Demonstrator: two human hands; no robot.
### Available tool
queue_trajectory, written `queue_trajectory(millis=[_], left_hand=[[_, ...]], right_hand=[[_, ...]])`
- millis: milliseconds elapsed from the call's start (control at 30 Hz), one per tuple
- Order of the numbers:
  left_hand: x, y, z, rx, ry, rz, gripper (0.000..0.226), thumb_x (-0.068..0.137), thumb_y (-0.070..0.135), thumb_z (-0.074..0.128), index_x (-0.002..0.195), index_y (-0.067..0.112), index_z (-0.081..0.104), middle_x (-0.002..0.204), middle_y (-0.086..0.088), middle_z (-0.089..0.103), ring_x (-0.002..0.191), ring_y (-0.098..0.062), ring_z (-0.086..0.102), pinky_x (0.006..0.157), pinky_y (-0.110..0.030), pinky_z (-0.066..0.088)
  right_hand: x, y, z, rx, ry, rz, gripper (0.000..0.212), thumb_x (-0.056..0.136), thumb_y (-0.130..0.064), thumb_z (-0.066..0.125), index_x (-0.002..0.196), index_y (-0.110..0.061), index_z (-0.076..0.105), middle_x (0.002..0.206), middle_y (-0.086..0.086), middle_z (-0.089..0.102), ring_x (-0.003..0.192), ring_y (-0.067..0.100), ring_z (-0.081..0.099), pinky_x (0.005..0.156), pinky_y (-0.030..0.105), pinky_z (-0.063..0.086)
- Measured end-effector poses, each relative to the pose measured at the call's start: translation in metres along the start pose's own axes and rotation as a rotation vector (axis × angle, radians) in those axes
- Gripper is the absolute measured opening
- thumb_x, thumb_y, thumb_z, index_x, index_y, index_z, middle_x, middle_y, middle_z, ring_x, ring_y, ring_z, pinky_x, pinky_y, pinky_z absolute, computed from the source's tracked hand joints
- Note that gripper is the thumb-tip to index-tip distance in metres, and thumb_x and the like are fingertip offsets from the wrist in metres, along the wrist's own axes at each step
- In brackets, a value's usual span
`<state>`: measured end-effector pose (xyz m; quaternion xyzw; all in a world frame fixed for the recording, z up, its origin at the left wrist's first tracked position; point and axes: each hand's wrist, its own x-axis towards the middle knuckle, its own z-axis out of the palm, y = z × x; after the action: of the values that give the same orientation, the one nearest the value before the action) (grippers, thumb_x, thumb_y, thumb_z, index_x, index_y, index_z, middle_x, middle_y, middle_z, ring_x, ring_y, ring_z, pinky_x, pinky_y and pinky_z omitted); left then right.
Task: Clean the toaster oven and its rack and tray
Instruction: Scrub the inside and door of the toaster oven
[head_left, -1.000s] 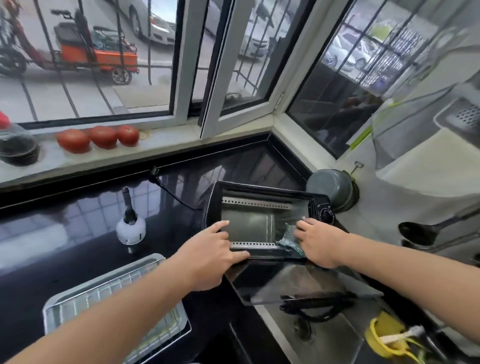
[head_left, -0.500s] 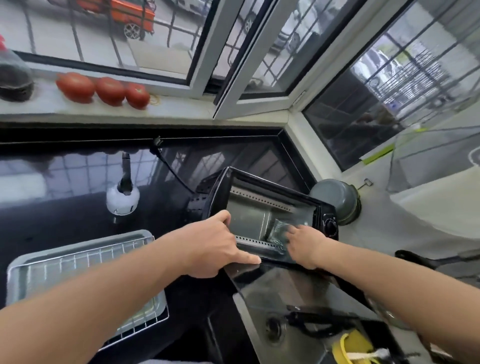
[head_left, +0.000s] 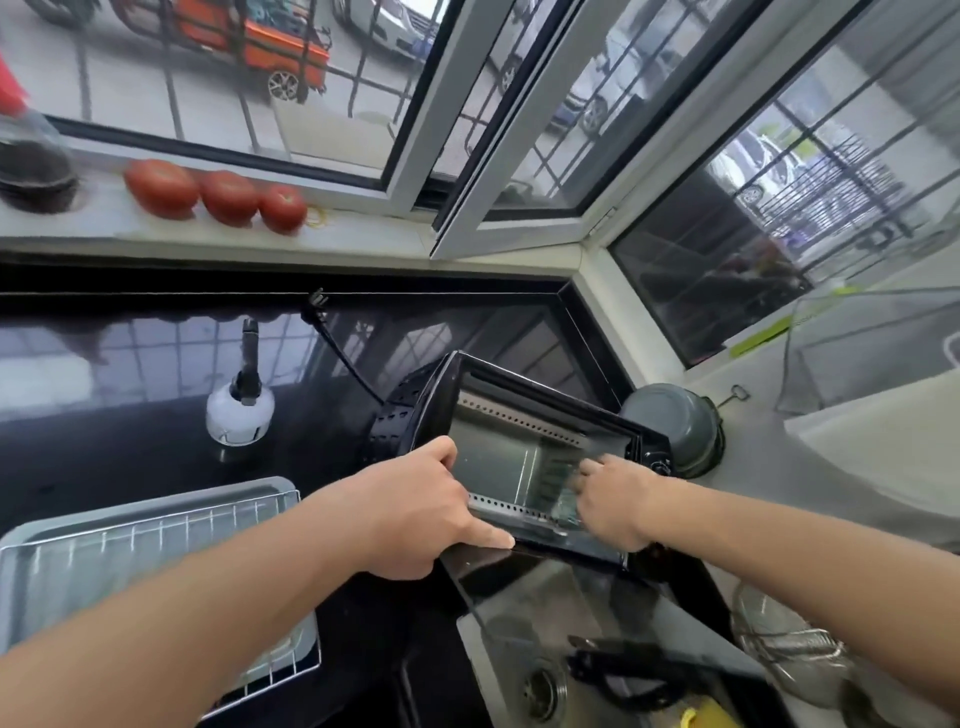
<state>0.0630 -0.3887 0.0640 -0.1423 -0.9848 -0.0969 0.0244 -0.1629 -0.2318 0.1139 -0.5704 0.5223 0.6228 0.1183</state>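
A black toaster oven (head_left: 524, 400) stands on the dark counter with its glass door (head_left: 550, 587) folded down toward me. My left hand (head_left: 421, 509) grips the left front edge of the oven opening, thumb up and index finger along the bottom lip. My right hand (head_left: 613, 504) reaches into the right side of the cavity and holds a blue-green cloth (head_left: 569, 501) against the inner wall; the cloth is blurred. The metal tray (head_left: 31, 540) with the wire rack (head_left: 156, 530) lying in it sits on the counter at the lower left.
A white brush with a black handle (head_left: 240, 410) stands left of the oven, whose cord (head_left: 343, 358) runs to the wall. A grey pot (head_left: 675, 426) sits behind the oven on the right. Three tomatoes (head_left: 223, 197) lie on the sill. A sink drain (head_left: 540, 691) lies below the door.
My right hand has moved with the cloth from the bottom front edge deeper into the oven's right side. My left hand keeps its grip. The view has shifted closer and leftward.
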Motion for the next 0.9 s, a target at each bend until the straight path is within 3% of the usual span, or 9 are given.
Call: queue_trajectory(millis=[100,267,367,500,667,800,900], left_hand=[[0.0,0.0,0.002,-0.003,0.002,-0.005,0.072,0.094,0.017,0.046,0.156,0.049,0.028,0.082,0.008,0.059,0.072,-0.019,0.044,0.101,-0.037,0.026],[0.0,0.005,-0.001,0.01,-0.02,-0.013,0.074,0.094,0.014,0.044,0.157,0.048,0.025,0.083,0.004,0.058,0.074,-0.021,0.048,0.104,-0.04,0.027],[-0.002,0.009,0.001,0.013,-0.015,-0.015,0.071,0.096,0.015,0.044,0.157,0.047,0.027,0.079,0.003,0.058,0.072,-0.021,0.048,0.104,-0.039,0.025],[-0.001,0.008,0.004,0.007,-0.009,-0.03,0.074,0.092,0.012,0.044,0.157,0.046,0.03,0.079,0.004,0.059,0.072,-0.02,0.048,0.103,-0.037,0.025],[-0.004,0.01,0.005,0.021,0.004,-0.029,0.076,0.09,0.012,0.044,0.156,0.046,0.032,0.076,0.005,0.06,0.07,-0.019,0.047,0.104,-0.039,0.028],[-0.002,0.01,0.0,0.017,0.008,-0.025,0.075,0.09,0.012,0.043,0.157,0.046,0.032,0.078,0.005,0.06,0.07,-0.018,0.046,0.103,-0.038,0.028],[-0.002,0.008,0.001,0.026,0.007,-0.022,0.076,0.089,0.012,0.043,0.156,0.046,0.032,0.079,0.005,0.062,0.07,-0.017,0.047,0.102,-0.038,0.028]], right_hand=[[-0.01,-0.005,-0.001,-0.044,0.038,0.038,0.037,0.095,-0.024,0.055,0.129,-0.012,0.06,0.136,0.009,0.054,0.123,0.028,0.044,0.097,0.039,0.038],[0.057,-0.013,0.005,0.038,-0.122,0.032,0.038,0.093,-0.021,0.06,0.13,-0.017,0.06,0.139,0.007,0.055,0.133,0.03,0.039,0.109,0.046,0.035],[0.09,-0.013,0.011,0.017,-0.183,0.018,0.041,0.091,-0.019,0.061,0.132,-0.016,0.06,0.145,0.009,0.051,0.144,0.035,0.027,0.115,0.055,0.028],[0.095,-0.012,0.005,-0.003,-0.186,0.002,0.044,0.09,-0.016,0.065,0.134,-0.012,0.059,0.149,0.01,0.047,0.149,0.035,0.019,0.118,0.052,0.022],[0.007,-0.007,0.008,-0.058,-0.033,-0.016,0.036,0.094,-0.021,0.057,0.128,-0.012,0.062,0.138,0.011,0.052,0.131,0.035,0.035,0.109,0.045,0.035],[-0.051,0.001,0.014,-0.046,0.148,-0.02,0.035,0.097,-0.028,0.042,0.119,-0.014,0.066,0.128,0.014,0.05,0.121,0.034,0.037,0.11,0.046,0.029],[-0.038,-0.006,0.011,-0.009,0.093,-0.001,0.036,0.097,-0.025,0.041,0.121,-0.013,0.066,0.132,0.014,0.048,0.124,0.033,0.037,0.112,0.046,0.028]])
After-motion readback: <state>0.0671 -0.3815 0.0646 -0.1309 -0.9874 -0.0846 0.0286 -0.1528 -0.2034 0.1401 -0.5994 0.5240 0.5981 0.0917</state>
